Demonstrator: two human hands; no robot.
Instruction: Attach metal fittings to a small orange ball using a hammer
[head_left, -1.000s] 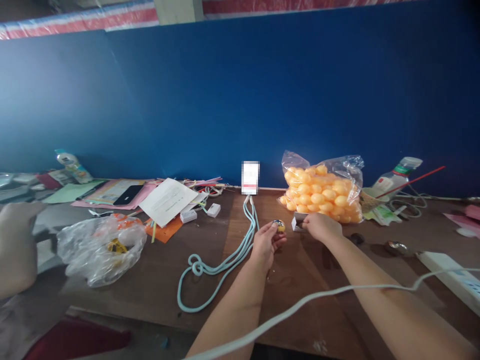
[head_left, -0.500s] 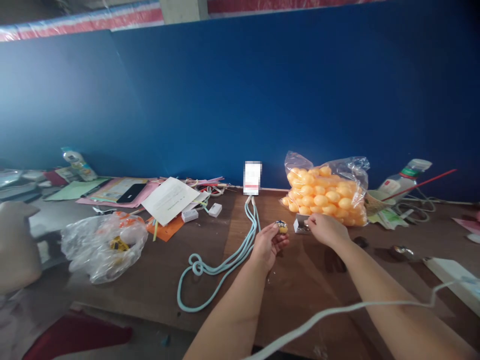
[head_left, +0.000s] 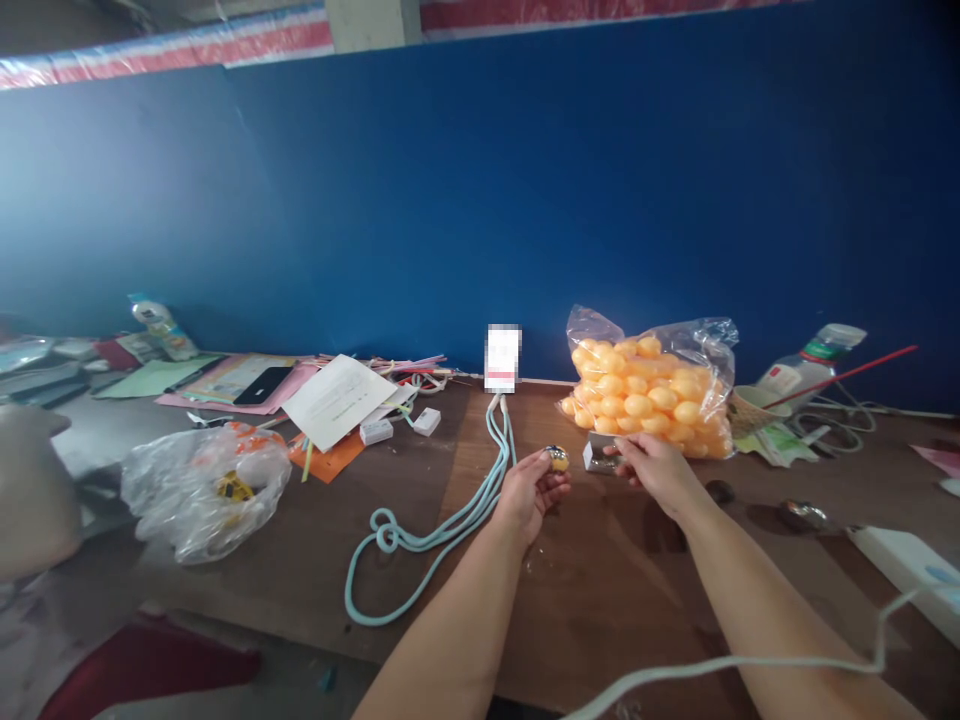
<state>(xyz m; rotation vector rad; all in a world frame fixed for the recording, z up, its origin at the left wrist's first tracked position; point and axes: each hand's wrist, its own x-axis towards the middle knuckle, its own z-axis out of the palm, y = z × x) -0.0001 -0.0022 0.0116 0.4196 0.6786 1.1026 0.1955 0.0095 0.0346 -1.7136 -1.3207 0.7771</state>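
My left hand [head_left: 534, 490] is closed round a small shiny round object [head_left: 556, 459], silver on top and yellow below. To its right, the fingers of my right hand [head_left: 649, 465] are bent at a small grey-white box [head_left: 598, 453] on the brown table [head_left: 600, 580]. What those fingers pinch, if anything, is too small to make out. Just behind the box stands a clear plastic bag of yellow-orange balls [head_left: 649, 390].
A light blue cord [head_left: 427, 540] loops left of my left arm. Farther left lie a crumpled plastic bag [head_left: 202, 500] and papers [head_left: 337, 400]. At the right are a bottle [head_left: 814, 365], a shiny object [head_left: 802, 515] and a white box [head_left: 907, 565]. A person's arm [head_left: 34, 490] shows far left.
The fingers of my right hand have loosened and spread a little at the small box. My left hand still has the shiny object. The view has shifted slightly.
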